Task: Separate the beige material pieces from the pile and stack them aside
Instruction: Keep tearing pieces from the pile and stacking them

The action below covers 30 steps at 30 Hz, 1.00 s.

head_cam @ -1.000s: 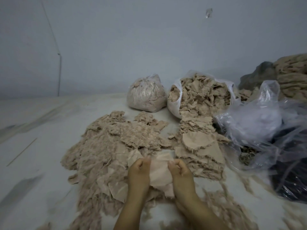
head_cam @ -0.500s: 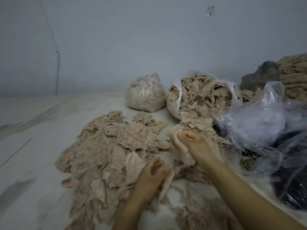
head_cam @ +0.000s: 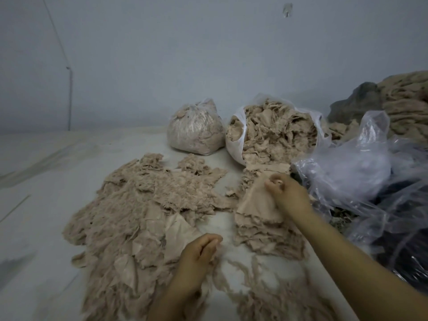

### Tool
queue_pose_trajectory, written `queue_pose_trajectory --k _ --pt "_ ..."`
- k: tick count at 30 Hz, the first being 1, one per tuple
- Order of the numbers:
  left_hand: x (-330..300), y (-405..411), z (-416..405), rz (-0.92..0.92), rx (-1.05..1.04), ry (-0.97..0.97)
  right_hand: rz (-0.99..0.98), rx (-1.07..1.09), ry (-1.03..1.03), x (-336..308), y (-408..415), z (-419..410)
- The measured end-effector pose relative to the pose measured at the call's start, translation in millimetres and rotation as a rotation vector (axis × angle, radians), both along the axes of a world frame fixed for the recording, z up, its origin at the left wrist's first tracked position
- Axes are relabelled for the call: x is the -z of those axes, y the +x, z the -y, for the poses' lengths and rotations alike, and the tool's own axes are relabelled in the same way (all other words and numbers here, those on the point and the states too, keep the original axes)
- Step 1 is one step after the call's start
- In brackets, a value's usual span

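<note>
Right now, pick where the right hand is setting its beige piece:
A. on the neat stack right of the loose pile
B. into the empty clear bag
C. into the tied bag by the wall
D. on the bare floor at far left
A: the right hand holds a beige piece on top of the stack, beside the loose pile.

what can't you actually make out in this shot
- Head view: whether the left hand holds anything; its curled fingers hide the grip.
- Head view: the lower layers of the neat beige stack, under the smooth beige top piece the right hand pinches.
- Head view: the dark heap at right, veiled by crumpled clear plastic and cut off by the edge.
</note>
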<state>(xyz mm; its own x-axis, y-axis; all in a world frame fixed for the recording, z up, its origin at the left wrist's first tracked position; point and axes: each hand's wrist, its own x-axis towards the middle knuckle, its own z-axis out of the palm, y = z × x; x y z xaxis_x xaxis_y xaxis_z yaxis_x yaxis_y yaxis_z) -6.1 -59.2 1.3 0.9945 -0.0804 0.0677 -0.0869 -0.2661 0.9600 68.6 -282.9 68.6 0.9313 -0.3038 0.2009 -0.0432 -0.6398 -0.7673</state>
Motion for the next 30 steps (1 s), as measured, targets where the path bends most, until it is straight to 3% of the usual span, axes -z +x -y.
queue_pose_trajectory --k 2,4,6,8,11,13,17,20,23,25,28,30 --pt "4 3 -12 0.055 -0.134 0.075 0.135 0.096 -0.174 -1 -11 -1" --pt "10 9 -29 0.121 -0.353 0.235 0.312 -0.017 -0.057 7 -33 -24" --pt "16 15 -43 0.047 -0.435 0.482 0.158 -0.299 0.009 29 -58 -58" --pt "21 14 -50 -0.118 -0.408 0.616 -0.060 -0.549 -0.069 66 -79 -85" --pt "24 10 -52 -0.084 -0.382 0.493 -0.249 -0.803 -0.322 89 -87 -97" --pt "22 8 -56 -0.074 -0.385 0.352 -0.380 -0.840 -0.194 83 -85 -94" --pt "10 8 -57 -0.037 -0.414 -0.058 -0.210 -0.540 0.014 71 -69 -104" --pt "-2 5 -48 -0.029 -0.314 -0.225 -0.306 -0.433 0.366 55 -61 -121" --pt "-4 1 -45 -0.102 -0.133 -0.483 -0.560 -0.489 0.975 49 -53 -137" --pt "-3 -1 -46 -0.129 -0.105 -0.480 -0.470 -0.414 1.214 49 -47 -144" --pt "-3 -1 -54 -0.201 -0.282 -0.522 -0.181 -0.297 0.990 53 -44 -149" --pt "-6 2 -51 -0.323 -0.195 -0.662 -0.134 -0.384 0.872 55 -50 -152"
